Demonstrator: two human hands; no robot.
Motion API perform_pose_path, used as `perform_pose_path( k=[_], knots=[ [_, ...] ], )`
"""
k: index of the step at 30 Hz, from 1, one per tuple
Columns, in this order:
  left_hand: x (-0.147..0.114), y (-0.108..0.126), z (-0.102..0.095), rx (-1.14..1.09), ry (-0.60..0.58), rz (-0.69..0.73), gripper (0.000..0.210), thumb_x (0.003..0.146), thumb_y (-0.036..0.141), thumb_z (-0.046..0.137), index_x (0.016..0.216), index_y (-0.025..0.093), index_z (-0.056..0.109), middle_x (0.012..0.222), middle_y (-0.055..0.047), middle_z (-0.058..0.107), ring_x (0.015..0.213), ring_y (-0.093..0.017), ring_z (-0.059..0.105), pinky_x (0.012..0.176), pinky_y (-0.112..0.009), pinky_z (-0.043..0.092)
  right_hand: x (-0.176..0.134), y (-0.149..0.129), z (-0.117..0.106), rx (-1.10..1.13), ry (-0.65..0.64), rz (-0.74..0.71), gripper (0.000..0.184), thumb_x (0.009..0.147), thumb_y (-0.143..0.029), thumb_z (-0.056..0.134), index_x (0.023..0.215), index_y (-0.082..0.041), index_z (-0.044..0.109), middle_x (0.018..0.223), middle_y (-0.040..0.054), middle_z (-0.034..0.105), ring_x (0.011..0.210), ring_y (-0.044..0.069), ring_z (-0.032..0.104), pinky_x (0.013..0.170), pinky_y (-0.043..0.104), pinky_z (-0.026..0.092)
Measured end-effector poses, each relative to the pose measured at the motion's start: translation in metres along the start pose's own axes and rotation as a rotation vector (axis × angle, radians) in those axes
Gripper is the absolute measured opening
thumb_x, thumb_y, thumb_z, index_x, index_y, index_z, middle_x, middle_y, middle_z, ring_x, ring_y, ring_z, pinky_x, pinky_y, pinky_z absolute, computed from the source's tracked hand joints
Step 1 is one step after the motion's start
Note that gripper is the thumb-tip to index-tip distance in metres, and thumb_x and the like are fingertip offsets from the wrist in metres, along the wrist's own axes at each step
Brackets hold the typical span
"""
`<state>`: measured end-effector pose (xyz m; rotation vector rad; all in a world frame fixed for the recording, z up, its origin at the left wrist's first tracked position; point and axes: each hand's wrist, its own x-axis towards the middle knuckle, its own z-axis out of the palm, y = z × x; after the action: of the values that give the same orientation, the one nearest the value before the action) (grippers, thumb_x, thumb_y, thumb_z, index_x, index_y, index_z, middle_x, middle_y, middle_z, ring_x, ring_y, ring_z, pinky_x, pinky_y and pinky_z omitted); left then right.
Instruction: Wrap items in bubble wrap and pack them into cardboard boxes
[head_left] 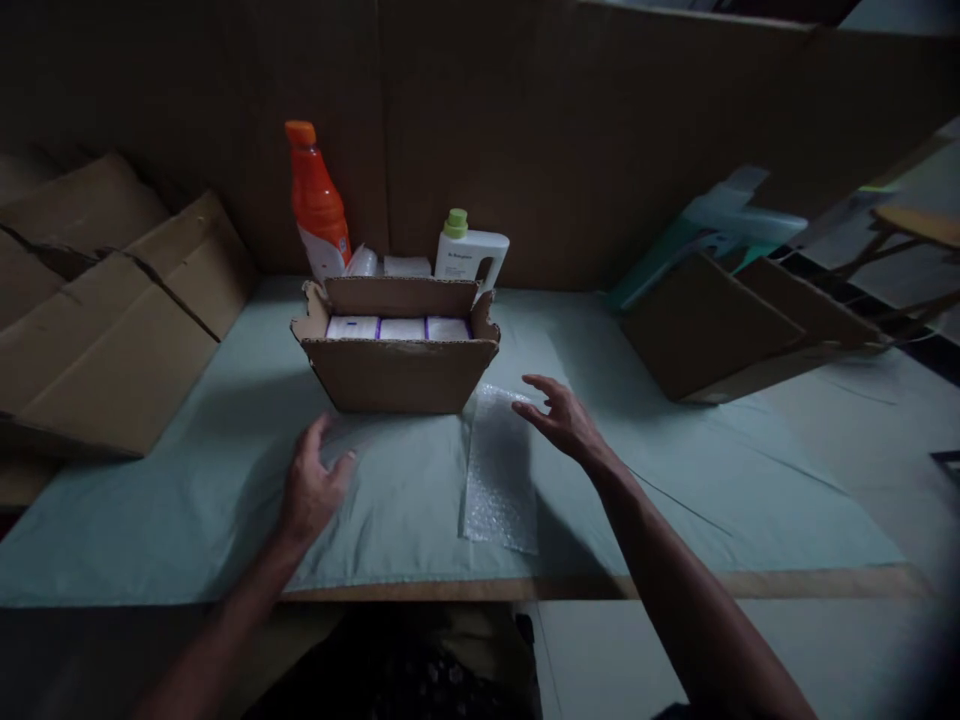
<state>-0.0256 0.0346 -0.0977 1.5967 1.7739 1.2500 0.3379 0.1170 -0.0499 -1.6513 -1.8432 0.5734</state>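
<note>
An open cardboard box (pixel 397 375) stands at the middle of the cloth-covered table, its top flaps raised. White packs with purple edges (pixel 403 328) sit side by side inside it. Below the box's left front corner is my left hand (pixel 313 485), holding nothing, fingers apart. To the right of the box my right hand (pixel 561 415) hovers with thumb and fingers spread, also holding nothing. A sheet of bubble wrap (pixel 501 475) lies flat on the cloth between my hands, nearest the right one.
Behind the box stand an orange bottle (pixel 319 200), a white jug with a green cap (pixel 469 255) and wrapped white items (pixel 405 266). Large cardboard boxes (pixel 127 320) occupy the left. At right, a smaller carton (pixel 712 330) holds teal plastic items (pixel 705 225). A tall cardboard wall (pixel 525 130) closes the back.
</note>
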Motion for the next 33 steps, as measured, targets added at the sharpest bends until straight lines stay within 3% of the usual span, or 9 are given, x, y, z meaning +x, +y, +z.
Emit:
perform_pose_path(
  k=[5, 10, 14, 17, 20, 23, 26, 29, 33],
  knots=[
    [-0.054, 0.033, 0.039, -0.101, -0.176, 0.126, 0.048, 0.081, 0.027, 0.059, 0.128, 0.016, 0.06, 0.127, -0.015, 0.065, 0.121, -0.029, 0.06, 0.109, -0.048, 0.046, -0.012, -0.01, 0.012, 0.004, -0.021, 0.0, 0.021, 0.08, -0.038, 0.072, 0.086, -0.019, 0.067, 0.113, 0.0135, 0.074, 0.105, 0.029, 0.069, 0.095, 0.047, 0.053],
    [-0.045, 0.072, 0.056, -0.415, -0.369, -0.098, 0.071, 0.075, 0.041, 0.073, 0.138, 0.017, 0.052, 0.139, -0.015, 0.06, 0.126, -0.031, 0.057, 0.106, -0.043, 0.045, -0.071, -0.07, 0.013, 0.279, 0.006, -0.182, 0.021, 0.092, -0.042, 0.062, 0.092, -0.022, 0.057, 0.124, 0.0127, 0.07, 0.106, 0.025, 0.07, 0.088, 0.039, 0.055],
    [-0.043, 0.093, 0.048, -0.713, -0.595, -0.257, 0.04, 0.077, 0.047, 0.071, 0.1, 0.014, 0.07, 0.094, -0.007, 0.071, 0.088, -0.021, 0.064, 0.081, -0.031, 0.049, -0.11, -0.083, 0.005, 0.391, -0.197, -0.256, 0.039, 0.085, -0.055, 0.07, 0.108, -0.024, 0.062, 0.149, 0.0132, 0.053, 0.134, 0.032, 0.053, 0.108, 0.047, 0.044],
    [-0.047, 0.102, 0.035, -0.828, -0.686, -0.307, 0.031, 0.075, 0.04, 0.072, 0.089, 0.013, 0.071, 0.077, -0.002, 0.065, 0.069, -0.014, 0.055, 0.067, -0.026, 0.044, -0.117, -0.077, 0.006, 0.633, -0.258, -0.11, 0.064, 0.087, -0.068, 0.06, 0.135, -0.027, 0.055, 0.15, 0.0125, 0.053, 0.138, 0.032, 0.049, 0.11, 0.049, 0.041],
    [-0.048, 0.11, 0.018, -0.829, -0.899, -0.32, 0.026, 0.073, 0.032, 0.07, 0.091, 0.014, 0.071, 0.07, 0.001, 0.059, 0.059, -0.01, 0.047, 0.058, -0.023, 0.036, -0.112, -0.079, 0.012, 0.88, -0.396, 0.091, 0.07, 0.082, -0.067, 0.067, 0.138, -0.026, 0.056, 0.131, 0.0112, 0.066, 0.119, 0.028, 0.062, 0.098, 0.042, 0.049],
    [-0.049, 0.115, 0.003, -0.752, -1.066, -0.363, 0.014, 0.07, 0.027, 0.068, 0.076, 0.014, 0.068, 0.06, 0.004, 0.051, 0.053, -0.008, 0.039, 0.053, -0.023, 0.031, -0.104, -0.096, 0.016, 1.001, -0.467, 0.193, 0.061, 0.07, -0.051, 0.084, 0.121, -0.024, 0.065, 0.097, 0.0037, 0.071, 0.08, 0.017, 0.065, 0.072, 0.03, 0.051],
    [-0.054, 0.111, -0.009, -0.722, -1.144, -0.347, 0.017, 0.069, 0.03, 0.069, 0.078, 0.015, 0.069, 0.069, 0.002, 0.06, 0.061, -0.01, 0.049, 0.062, -0.024, 0.039, -0.101, -0.111, 0.008, 1.01, -0.328, 0.166, 0.039, 0.066, -0.041, 0.089, 0.093, -0.021, 0.069, 0.077, -0.0019, 0.064, 0.062, 0.011, 0.055, 0.058, 0.023, 0.044],
    [-0.062, 0.094, -0.024, -0.568, -1.207, -0.297, 0.024, 0.07, 0.03, 0.07, 0.09, 0.017, 0.072, 0.088, 0.0, 0.07, 0.08, -0.015, 0.059, 0.077, -0.026, 0.045, -0.104, -0.112, -0.009, 0.959, -0.07, 0.084, 0.034, 0.067, -0.043, 0.088, 0.077, -0.021, 0.064, 0.069, -0.0035, 0.058, 0.059, 0.009, 0.049, 0.054, 0.022, 0.04],
    [-0.044, 0.062, -0.052, -0.326, -1.002, -0.353, 0.029, 0.072, 0.041, 0.067, 0.087, 0.016, 0.069, 0.083, -0.002, 0.069, 0.076, -0.017, 0.06, 0.072, -0.028, 0.046, -0.107, -0.092, -0.007, 0.804, 0.119, 0.049, 0.034, 0.071, -0.045, 0.084, 0.078, -0.021, 0.061, 0.071, -0.0023, 0.059, 0.062, 0.011, 0.052, 0.058, 0.024, 0.043]
  ],
)
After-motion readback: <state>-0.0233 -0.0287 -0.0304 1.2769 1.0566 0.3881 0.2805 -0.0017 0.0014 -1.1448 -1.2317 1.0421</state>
